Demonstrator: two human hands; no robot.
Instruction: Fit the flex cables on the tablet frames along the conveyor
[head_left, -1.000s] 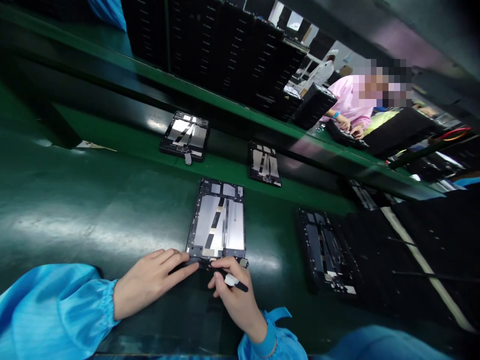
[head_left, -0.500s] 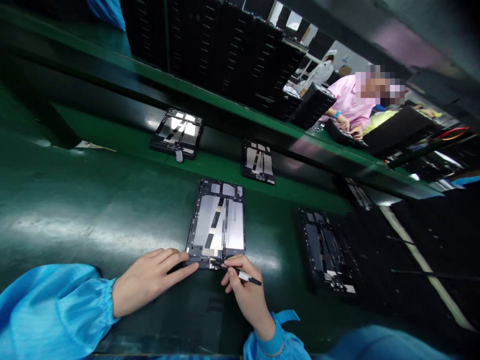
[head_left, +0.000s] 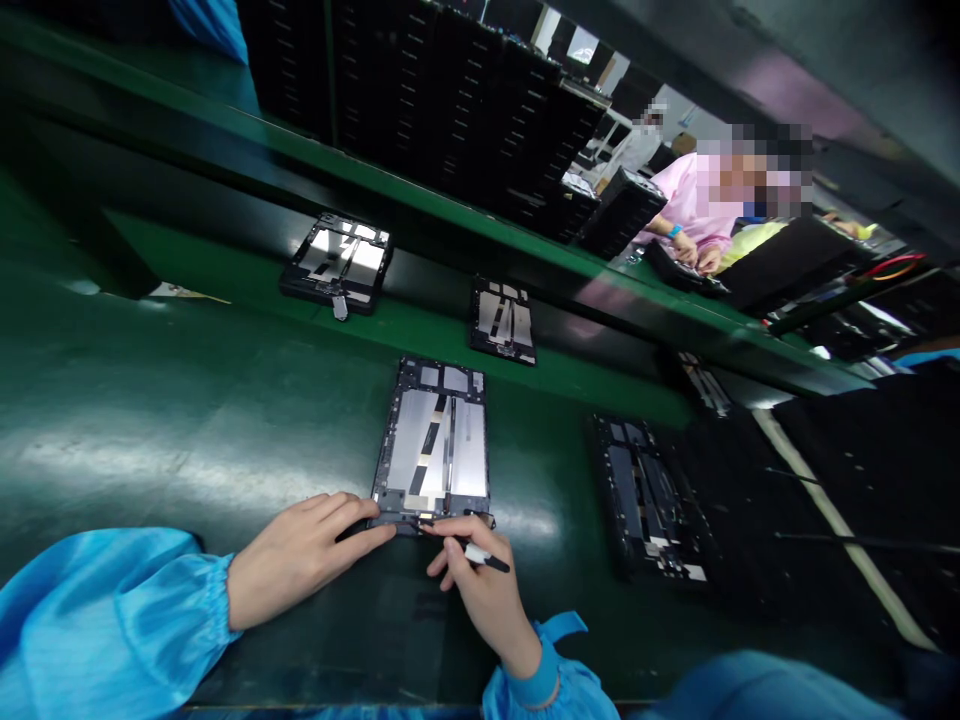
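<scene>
An opened tablet (head_left: 470, 440), its silver inner plate and dark flat cable exposed, lies flat on the green bench. At its lower left corner my left hand (head_left: 304, 555) holds the frame, fingertips and thumb pressed on the edge. Pinched in my right hand (head_left: 484, 580) like a pen is a slim black tool (head_left: 477, 554) with a white band. Its tip points left at the tablet's lower edge, where small parts sit. My right fingers partly cover that spot, so the exact contact cannot be made out.
Another opened tablet (head_left: 645, 495) lies to the right, beside black panels. On the strip behind are a tablet with a hanging tab (head_left: 337, 262) and a smaller-looking one (head_left: 502, 318). Tall black stacks (head_left: 450, 110) stand on the shelf. A person in pink (head_left: 690, 205) works beyond.
My right hand and the tool have shifted slightly left along the tablet's lower edge. The tablets on the back strip have slid a little left. My left hand stays in place.
</scene>
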